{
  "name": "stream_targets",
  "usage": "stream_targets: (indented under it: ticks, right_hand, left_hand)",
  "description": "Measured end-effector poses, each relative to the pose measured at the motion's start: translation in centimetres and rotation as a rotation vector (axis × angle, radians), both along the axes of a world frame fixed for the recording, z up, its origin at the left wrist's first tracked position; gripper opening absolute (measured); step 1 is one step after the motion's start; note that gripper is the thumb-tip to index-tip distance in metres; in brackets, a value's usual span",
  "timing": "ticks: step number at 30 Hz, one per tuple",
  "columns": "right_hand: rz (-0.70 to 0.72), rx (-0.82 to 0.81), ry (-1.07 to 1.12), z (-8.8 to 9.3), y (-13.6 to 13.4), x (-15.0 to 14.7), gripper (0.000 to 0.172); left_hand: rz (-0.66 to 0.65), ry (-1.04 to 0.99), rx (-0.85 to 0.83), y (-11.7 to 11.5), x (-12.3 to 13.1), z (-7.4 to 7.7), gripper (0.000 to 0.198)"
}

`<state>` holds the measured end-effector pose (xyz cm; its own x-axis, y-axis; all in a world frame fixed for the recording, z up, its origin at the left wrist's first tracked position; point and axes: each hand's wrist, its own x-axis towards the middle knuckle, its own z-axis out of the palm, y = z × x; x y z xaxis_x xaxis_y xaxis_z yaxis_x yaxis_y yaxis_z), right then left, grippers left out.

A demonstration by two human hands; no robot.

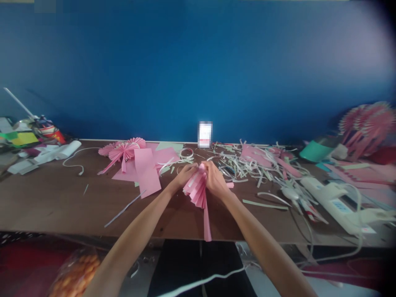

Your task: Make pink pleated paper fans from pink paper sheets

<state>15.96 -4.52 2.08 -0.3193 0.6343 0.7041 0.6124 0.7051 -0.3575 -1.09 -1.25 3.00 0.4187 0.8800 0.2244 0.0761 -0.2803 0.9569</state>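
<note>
Between my two hands is a pleated pink paper fan (198, 190), held above the brown table, with its folds spread downward and one long pink strip hanging toward the table's front edge. My left hand (187, 174) grips its upper left side, fingers closed. On the upper right, my right hand (214, 177) is closed round the gathered top of the folds. The fingertips meet near the top and partly hide the paper there. Finished-looking pink paper rosettes (126, 150) lie to the left, beside flat pink paper sheets (147, 171).
Curly paper offcuts (247, 163) are heaped at the back right. A white power strip (332, 206) with cables lies at the right, near a green roll (315, 150) and more pink rosettes (368, 119). A blurred phone-like bright rectangle (205, 134) stands by the blue wall.
</note>
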Motion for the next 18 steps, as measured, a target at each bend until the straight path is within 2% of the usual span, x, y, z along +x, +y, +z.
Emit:
stream_targets:
  ticks: [3, 5, 10, 12, 15, 16, 18]
  right_hand:
    - [0.01, -0.01, 0.024, 0.0, 0.0, 0.1, 0.037]
    - [0.012, 0.002, 0.035, 0.1, -0.1, 0.1, 0.035]
    - [-0.046, 0.083, 0.132, 0.5, -0.4, 0.2, 0.029]
    - [-0.175, 0.152, 0.238, 0.6, -0.2, 0.6, 0.027]
    - [-0.508, 0.181, 0.435, 0.7, 0.5, 2.0, 0.028]
    - [-0.595, 0.157, 0.477, 0.8, 0.8, 2.7, 0.03]
    - [-0.692, 0.123, 0.486, 0.6, 1.2, 4.0, 0.032]
  left_hand:
    - [0.065, 0.02, 0.092, -0.2, 0.1, 0.3, 0.03]
    - [0.153, 0.003, 0.145, -0.1, 0.1, 0.3, 0.03]
    - [0.556, -0.098, 0.172, 0.7, -0.9, -0.1, 0.027]
    - [0.668, -0.136, 0.166, 1.1, -1.6, -0.1, 0.028]
    - [0.727, -0.129, 0.202, 1.5, -2.6, 0.3, 0.032]
    - [0.698, -0.105, 0.215, 1.5, -2.8, 0.5, 0.034]
    - [0.561, -0.037, 0.241, 1.4, -3.0, 1.1, 0.037]
